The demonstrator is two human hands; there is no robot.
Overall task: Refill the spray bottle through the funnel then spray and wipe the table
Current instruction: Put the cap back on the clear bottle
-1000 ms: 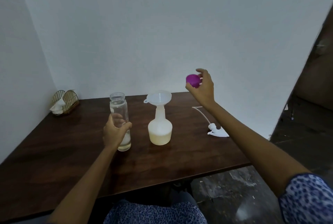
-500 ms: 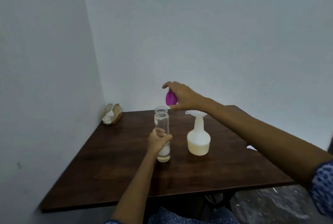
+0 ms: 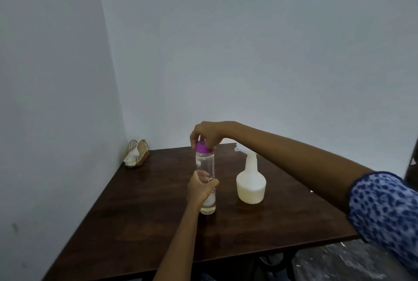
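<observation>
Spray bottle (image 3: 251, 184), white, stands upright on the dark wooden bench (image 3: 144, 224), right of centre, with a white funnel (image 3: 240, 150) seated in its neck; the right forearm partly hides the funnel. Far left corner: wire napkin holder (image 3: 137, 153) with white tissue. Centre: clear glass bottle (image 3: 205, 167), upright, a little liquid at the bottom. Left hand (image 3: 200, 188) wraps round its lower body. Right hand (image 3: 207, 134) pinches the purple cap (image 3: 202, 147) sitting on the bottle's mouth. Blue patterned sleeve (image 3: 384, 210) at right edge.
</observation>
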